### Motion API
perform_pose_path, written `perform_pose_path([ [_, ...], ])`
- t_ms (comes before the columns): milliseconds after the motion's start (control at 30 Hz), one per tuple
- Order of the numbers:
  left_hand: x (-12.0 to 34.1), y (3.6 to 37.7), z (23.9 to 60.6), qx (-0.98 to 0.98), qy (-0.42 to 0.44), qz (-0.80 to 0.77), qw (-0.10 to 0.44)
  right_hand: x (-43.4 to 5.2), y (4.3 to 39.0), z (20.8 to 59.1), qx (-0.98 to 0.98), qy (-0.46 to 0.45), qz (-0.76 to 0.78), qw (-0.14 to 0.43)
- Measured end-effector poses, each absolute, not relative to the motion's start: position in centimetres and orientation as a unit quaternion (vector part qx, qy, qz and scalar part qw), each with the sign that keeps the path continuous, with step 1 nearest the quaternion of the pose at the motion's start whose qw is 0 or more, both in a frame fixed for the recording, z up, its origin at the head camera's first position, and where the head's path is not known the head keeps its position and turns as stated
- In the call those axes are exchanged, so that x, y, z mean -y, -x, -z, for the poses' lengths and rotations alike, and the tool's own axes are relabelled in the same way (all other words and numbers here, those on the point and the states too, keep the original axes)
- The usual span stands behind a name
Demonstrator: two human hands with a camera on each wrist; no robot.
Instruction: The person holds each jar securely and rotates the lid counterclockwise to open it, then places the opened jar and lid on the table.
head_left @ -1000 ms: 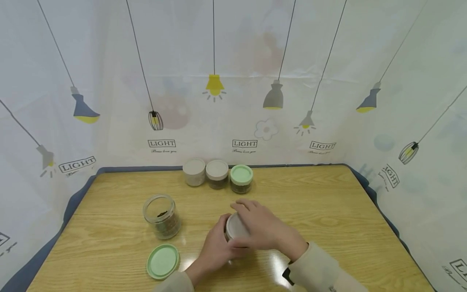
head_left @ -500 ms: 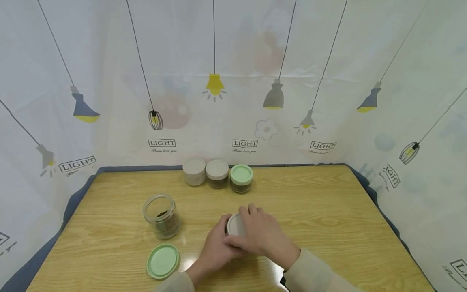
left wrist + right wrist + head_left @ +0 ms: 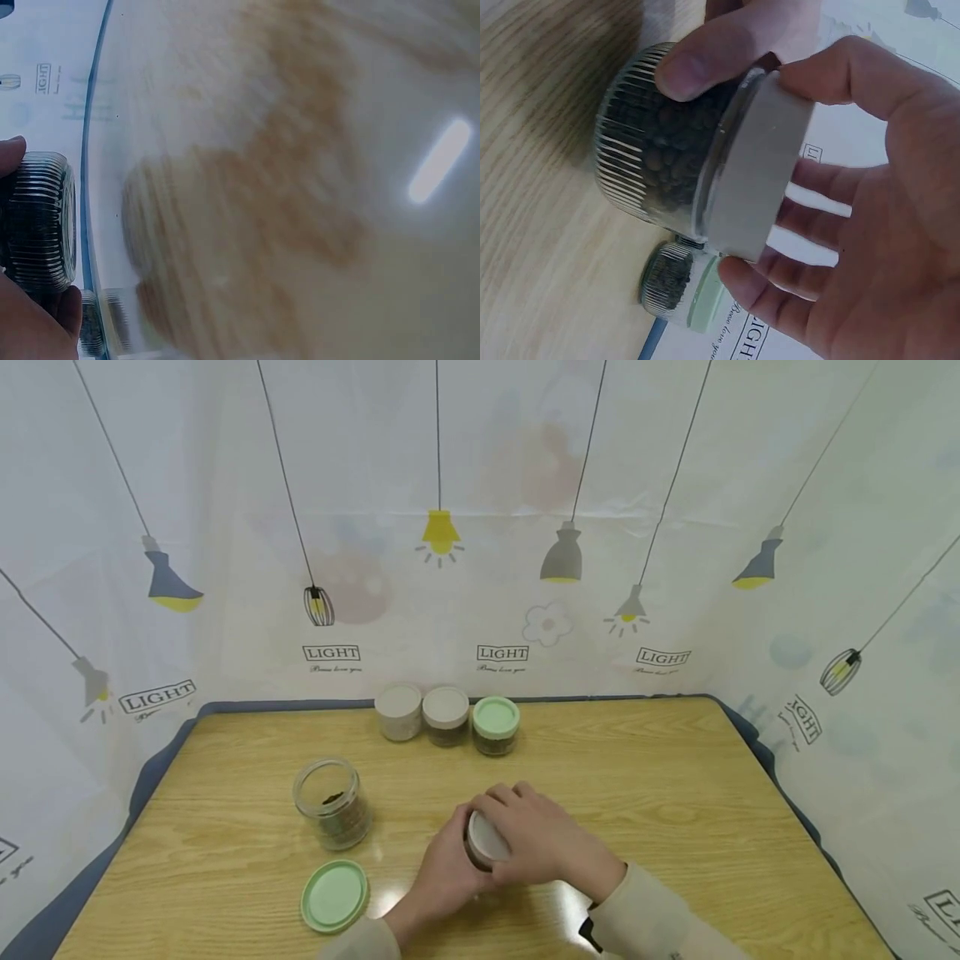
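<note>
L hand grip round ribbed jar, R hand grip pinching grey lid

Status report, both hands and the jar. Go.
Left hand grips the ribbed jar body. Right hand curls round its grey lid. Open jar and green lid lie apart, left.

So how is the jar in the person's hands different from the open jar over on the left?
The held jar wears a pale grey lid; the open jar has none, and a green lid lies on the table in front of it. The held jar is gripped by the left hand with the right hand round its lid; the open jar stands untouched. Both are clear ribbed glass holding dark contents.
</note>
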State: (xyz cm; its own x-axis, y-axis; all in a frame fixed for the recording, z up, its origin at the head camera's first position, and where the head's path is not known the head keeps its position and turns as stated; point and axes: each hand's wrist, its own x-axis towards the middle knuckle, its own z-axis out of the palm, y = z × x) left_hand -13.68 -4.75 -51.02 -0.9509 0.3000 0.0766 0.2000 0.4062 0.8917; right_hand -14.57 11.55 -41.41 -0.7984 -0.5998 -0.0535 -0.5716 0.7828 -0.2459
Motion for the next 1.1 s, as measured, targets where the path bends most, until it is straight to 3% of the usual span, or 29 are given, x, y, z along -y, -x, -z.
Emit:
perform_pose_path([
  [300, 5.1, 13.7, 51.0, -0.825, -0.145, -0.543, 0.06, -11.6, 14.5, 40.1, -0.929, 0.321, 0.135, 0.126],
  [667, 5.3, 13.5, 50.9, -0.81, -0.145, -0.562, 0.082, -10.7, 14.3, 40.9, -0.967, 0.232, 0.101, 0.026],
  [1100, 5.7, 13.3, 51.0, -0.809, -0.165, -0.56, 0.067, -9.4, 13.6, 41.4, -0.98, 0.186, 0.068, 0.007],
])
